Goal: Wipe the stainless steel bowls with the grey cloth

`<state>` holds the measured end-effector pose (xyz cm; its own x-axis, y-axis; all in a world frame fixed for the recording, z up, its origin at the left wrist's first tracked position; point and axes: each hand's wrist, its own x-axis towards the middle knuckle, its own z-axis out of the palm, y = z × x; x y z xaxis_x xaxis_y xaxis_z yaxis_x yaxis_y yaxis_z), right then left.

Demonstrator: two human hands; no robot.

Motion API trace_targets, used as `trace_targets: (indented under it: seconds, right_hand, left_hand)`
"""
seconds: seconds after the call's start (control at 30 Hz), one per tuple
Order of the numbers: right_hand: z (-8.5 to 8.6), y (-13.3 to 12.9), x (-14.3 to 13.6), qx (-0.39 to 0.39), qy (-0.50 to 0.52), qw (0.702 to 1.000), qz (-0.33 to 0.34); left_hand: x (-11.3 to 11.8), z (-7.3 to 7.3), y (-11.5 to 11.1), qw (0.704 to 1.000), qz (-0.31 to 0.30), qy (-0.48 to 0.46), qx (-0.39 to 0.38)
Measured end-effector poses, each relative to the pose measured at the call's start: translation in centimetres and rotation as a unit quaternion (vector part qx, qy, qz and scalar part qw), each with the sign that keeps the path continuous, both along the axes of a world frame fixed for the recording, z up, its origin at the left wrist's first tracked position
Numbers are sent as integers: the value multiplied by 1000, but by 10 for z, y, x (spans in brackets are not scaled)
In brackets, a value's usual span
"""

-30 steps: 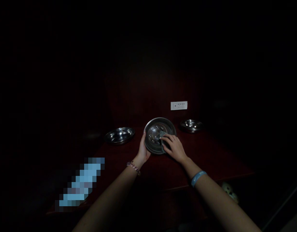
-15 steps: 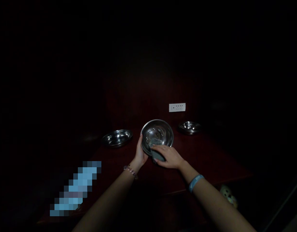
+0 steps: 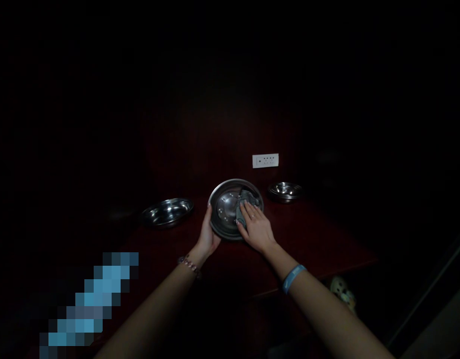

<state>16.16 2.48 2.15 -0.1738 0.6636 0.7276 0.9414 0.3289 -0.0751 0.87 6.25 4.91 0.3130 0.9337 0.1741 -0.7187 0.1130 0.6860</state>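
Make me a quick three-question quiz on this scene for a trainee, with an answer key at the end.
1. What does the right hand press against the inside of the metal bowl?
a) a spoon
b) a cloth
c) a brush
2. True or false: that bowl is upside down.
3. Fill in: the blue wristband is on the ____ arm.

Key:
1. b, a cloth
2. False; the left hand holds it with its inside showing
3. right

Tilted metal bowl (image 3: 226,205), grey-green cloth (image 3: 248,196) inside
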Motion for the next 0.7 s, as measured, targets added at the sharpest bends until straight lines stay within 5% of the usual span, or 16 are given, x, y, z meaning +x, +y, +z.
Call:
trace_targets:
  seconds: [0.37, 0.57, 0.7]
  right_hand:
    - [1, 1, -21, 4, 149, 989, 8]
    - [7, -4, -20, -11, 113, 984, 139]
    - [11, -14, -21, -62, 64, 971, 223]
  left_hand:
    - [5, -9, -7, 994, -94, 52, 37]
    - [9, -12, -6, 996, -71, 39, 35]
    - [7, -8, -3, 1000, 16, -9, 13]
